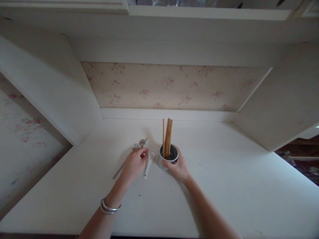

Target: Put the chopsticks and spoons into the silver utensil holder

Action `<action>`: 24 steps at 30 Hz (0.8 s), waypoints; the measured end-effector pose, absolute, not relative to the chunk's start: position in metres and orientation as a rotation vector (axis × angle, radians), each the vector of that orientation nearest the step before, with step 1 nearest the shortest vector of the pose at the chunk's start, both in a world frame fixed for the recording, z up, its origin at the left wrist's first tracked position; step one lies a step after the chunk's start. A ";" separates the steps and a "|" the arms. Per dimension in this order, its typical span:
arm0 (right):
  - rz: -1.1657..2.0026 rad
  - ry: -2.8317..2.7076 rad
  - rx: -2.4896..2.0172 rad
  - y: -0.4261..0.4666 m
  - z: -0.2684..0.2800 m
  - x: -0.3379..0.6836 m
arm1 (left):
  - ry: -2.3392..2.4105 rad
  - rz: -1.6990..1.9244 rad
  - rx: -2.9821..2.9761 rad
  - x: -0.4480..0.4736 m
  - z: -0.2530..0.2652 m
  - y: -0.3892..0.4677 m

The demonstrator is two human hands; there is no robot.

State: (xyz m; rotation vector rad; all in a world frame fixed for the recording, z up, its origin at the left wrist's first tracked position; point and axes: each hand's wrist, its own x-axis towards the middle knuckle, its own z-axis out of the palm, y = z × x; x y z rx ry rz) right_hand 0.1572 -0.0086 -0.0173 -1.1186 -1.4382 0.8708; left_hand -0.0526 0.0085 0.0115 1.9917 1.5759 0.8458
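A round metal utensil holder point(163, 165) with small holes in its side stands upright on the white surface. My right hand point(178, 166) is wrapped around its near right side, thumb at the front. Several wooden chopsticks point(167, 137) stand in it, leaning slightly. Left of the holder, my left hand point(136, 163) is closed with fingertips curled down; whatever they grip is hidden. Just beyond it show the bowls of a metal spoon point(142, 142) and a second spoon point(135, 146). A thin handle point(119, 170) sticks out on its left. A white spoon point(147, 167) lies between my hands.
The white counter point(224, 186) is bounded by a left side panel point(57, 86), a right side panel point(281, 99) and a flowered back wall point(169, 86). An overhead cabinet point(174, 28) hangs above. Small dark specks dot the counter.
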 end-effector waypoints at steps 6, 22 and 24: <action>0.875 -1.441 -1.107 -0.008 -0.017 0.159 | 2.078 0.302 2.263 -0.080 0.008 0.009; 0.879 -1.442 -1.055 -0.009 -0.013 0.158 | 2.216 -0.006 2.414 -0.063 0.012 0.017; 0.883 -1.436 -1.056 -0.009 -0.013 0.158 | 2.182 -0.024 2.472 -0.059 0.016 0.017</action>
